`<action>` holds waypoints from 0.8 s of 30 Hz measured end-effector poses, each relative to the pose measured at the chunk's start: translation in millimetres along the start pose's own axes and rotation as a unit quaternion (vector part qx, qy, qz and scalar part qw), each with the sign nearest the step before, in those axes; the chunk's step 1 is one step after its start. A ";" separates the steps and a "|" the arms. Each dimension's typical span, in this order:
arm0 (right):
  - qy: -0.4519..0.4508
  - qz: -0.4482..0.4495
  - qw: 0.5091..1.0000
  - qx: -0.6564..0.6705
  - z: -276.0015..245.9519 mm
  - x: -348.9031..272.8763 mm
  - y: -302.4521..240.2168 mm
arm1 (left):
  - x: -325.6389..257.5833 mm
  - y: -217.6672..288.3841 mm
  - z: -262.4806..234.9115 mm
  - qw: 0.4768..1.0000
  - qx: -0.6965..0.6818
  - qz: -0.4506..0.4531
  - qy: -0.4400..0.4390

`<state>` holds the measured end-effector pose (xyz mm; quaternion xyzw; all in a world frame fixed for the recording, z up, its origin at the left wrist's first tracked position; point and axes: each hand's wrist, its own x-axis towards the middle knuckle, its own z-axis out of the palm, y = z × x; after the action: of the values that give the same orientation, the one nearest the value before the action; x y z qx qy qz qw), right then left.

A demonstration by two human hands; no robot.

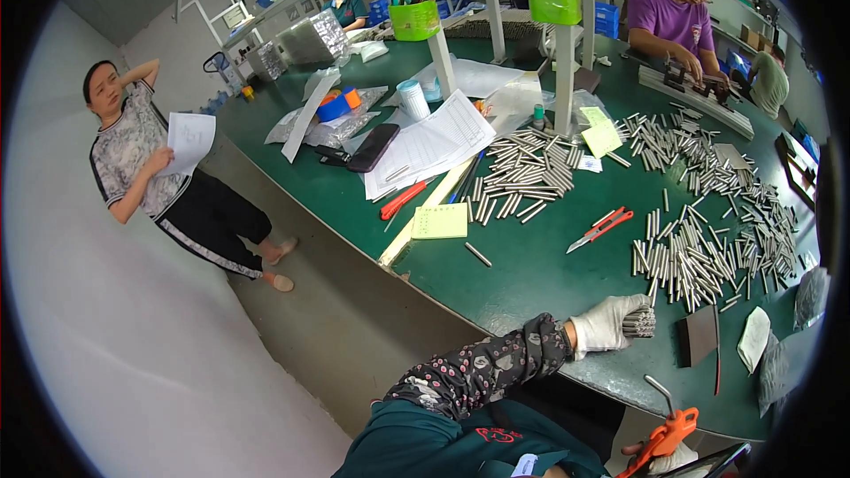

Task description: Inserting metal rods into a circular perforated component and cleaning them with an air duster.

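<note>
The left hand (pixel 611 323), in a white glove with a patterned sleeve behind it, lay on the green bench (pixel 531 274) near its front edge. Its fingers were curled tight around a bundle of small metal rods (pixel 639 322), whose ends stuck out past the knuckles; how many it held could not be counted. Just beyond the bundle, a loose heap of the same rods (pixel 699 257) spread across the bench, with a dark flat block (pixel 699 335) beside the hand.

The right hand (pixel 668 458) was mostly cut off at the lower edge: only a strip of white glove showed under an orange-handled tool (pixel 666 434) with a bent metal wire rising from it. Whether those fingers were apart or closed on the tool I could not tell.

Farther off lay red-handled snips (pixel 600 229), a yellow notepad (pixel 440 221) and a second pile of rods (pixel 522 175). A person in purple (pixel 670 18) worked across the bench, partly blurred by the lens rim.
</note>
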<state>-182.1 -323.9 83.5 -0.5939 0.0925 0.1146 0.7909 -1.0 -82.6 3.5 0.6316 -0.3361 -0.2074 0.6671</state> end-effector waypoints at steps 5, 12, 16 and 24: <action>-0.025 0.018 1.000 -0.006 7.9 3.1 5.7 | -2.7 9.8 0.0 0.999 0.040 -0.016 0.005; -0.054 0.065 0.996 -0.020 12.0 0.9 14.7 | -4.6 2.5 1.1 0.999 -0.004 -0.004 0.037; -0.073 0.101 0.992 -0.027 10.2 0.9 23.0 | -5.6 -2.2 -3.9 0.998 -0.055 -0.036 0.003; -0.046 0.214 0.975 -0.043 15.1 -20.1 18.9 | -4.0 1.9 4.1 0.998 -0.063 -0.029 -0.012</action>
<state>-206.6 -305.8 76.1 -0.5881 0.1764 0.3124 0.7249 -6.9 -82.4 4.6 0.5955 -0.3120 -0.2543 0.6953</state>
